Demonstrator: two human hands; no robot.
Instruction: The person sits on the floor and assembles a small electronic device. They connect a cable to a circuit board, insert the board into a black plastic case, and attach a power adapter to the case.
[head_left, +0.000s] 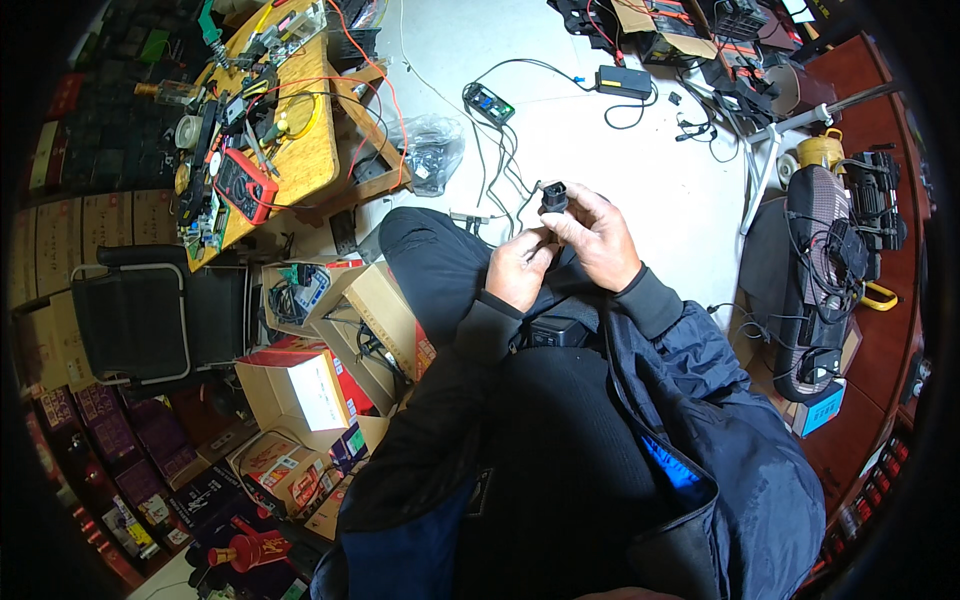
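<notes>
seated person, both hands raised above the lap. right hand [600,240] closed around a black plug connector [554,198], pinched at the fingertips with its face turned up. left hand [520,268] closed on the black cable [540,243] just beneath the plug. judged step: checking or fitting the connector on its lead; the next move would call for a steady pinch and slack in the lead. room: pale floor [620,150] ahead is fairly open, crossed by loose wires. wooden bench [300,150] crowds the left, open cardboard boxes [330,340] beside the left knee, a wire-draped chair [830,270] hems the right.
</notes>
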